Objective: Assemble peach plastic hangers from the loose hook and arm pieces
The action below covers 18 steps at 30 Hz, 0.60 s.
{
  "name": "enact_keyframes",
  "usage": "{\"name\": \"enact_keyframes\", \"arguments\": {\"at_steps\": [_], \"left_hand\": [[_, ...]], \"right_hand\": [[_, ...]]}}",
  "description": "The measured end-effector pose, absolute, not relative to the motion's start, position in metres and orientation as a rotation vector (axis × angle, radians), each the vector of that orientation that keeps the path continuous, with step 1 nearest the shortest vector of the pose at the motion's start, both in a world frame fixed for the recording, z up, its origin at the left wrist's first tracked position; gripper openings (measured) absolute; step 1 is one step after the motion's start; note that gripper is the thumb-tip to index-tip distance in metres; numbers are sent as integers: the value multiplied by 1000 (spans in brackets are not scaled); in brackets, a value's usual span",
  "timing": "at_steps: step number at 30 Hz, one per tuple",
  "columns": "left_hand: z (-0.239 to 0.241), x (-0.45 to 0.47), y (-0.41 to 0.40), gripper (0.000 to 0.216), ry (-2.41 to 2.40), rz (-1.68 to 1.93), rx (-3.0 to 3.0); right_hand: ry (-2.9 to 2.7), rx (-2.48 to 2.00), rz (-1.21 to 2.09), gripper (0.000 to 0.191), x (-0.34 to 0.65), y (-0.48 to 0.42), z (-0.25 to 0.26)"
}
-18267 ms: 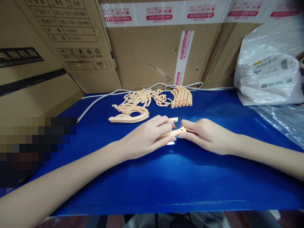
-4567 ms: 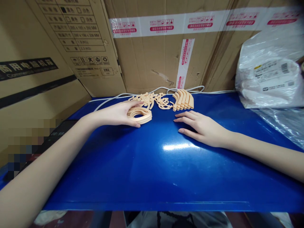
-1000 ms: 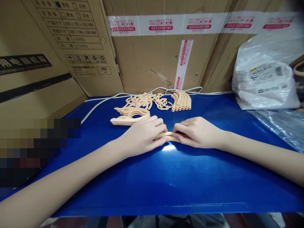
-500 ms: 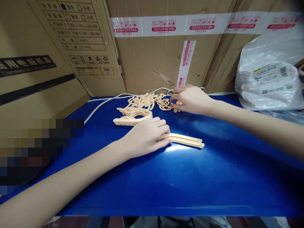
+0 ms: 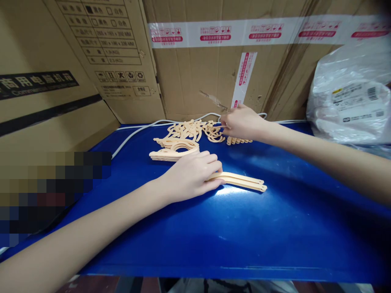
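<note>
My left hand (image 5: 192, 176) lies curled on the blue table top (image 5: 214, 236), its fingers closed on one end of a long peach plastic strip (image 5: 241, 181) that rests flat and points right. My right hand (image 5: 241, 122) reaches to the back of the table and pinches at the row of peach curved pieces (image 5: 240, 141), partly hiding them. Left of that hand lie a tangle of small peach hooks (image 5: 191, 129) and a stack of flat peach hanger-shaped parts (image 5: 172, 148).
Cardboard boxes (image 5: 195, 61) wall the back and left. A white cable (image 5: 137, 132) runs along the table's back edge. A white plastic bag (image 5: 351, 101) with labels sits at the right. A blurred dark patch covers the left edge.
My right hand has let go of the strip and reached back to the row of curved pieces. My left hand still holds the strip down in the same spot.
</note>
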<state>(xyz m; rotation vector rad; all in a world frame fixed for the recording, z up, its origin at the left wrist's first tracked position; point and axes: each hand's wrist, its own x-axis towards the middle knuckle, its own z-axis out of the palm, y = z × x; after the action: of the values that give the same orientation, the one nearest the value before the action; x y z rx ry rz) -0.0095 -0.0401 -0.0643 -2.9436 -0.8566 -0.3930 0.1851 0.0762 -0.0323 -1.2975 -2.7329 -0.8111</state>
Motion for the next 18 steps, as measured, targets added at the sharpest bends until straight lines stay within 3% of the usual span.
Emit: {"name": "enact_keyframes", "arguments": {"at_steps": [7, 13, 18], "left_hand": [[-65, -10, -40, 26, -842, -407, -2922], [-68, -9, -39, 26, -854, -406, -2934], [-68, -7, -39, 24, -866, -394, -2962]], "right_hand": [[-2365, -1229, -610, 25, 208, 44, -7], [-1961, -1037, 758, 16, 221, -15, -43], [-1754, -1113, 946, 9, 223, -35, -79]]}}
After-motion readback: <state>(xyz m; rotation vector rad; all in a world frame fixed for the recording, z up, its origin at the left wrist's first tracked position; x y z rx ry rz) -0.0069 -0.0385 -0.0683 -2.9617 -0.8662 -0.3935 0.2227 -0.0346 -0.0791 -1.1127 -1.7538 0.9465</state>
